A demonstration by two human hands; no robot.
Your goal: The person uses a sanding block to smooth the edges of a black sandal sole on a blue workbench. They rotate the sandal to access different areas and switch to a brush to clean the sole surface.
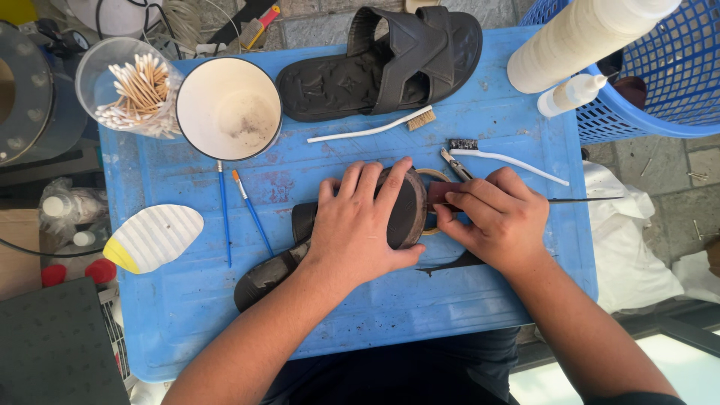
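Packaging noted: a clear round plastic tub (126,84) of cotton swabs stands at the table's far left corner. A small white squeeze bottle (571,94) lies against the blue basket. No labels, signs or screens visible.

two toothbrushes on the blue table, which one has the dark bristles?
The toothbrush nearer the right hand: the dark-bristled toothbrush, its head just above that hand's knuckles. The tan-bristled toothbrush lies farther up, below the black sandal.

- Sandal (382,64) lay behind the brushes (371,131) on the table (187,300).
- Cup (229,109) stood right of the swab jar (127,86).
- Basket (667,82) stood at the table's right.
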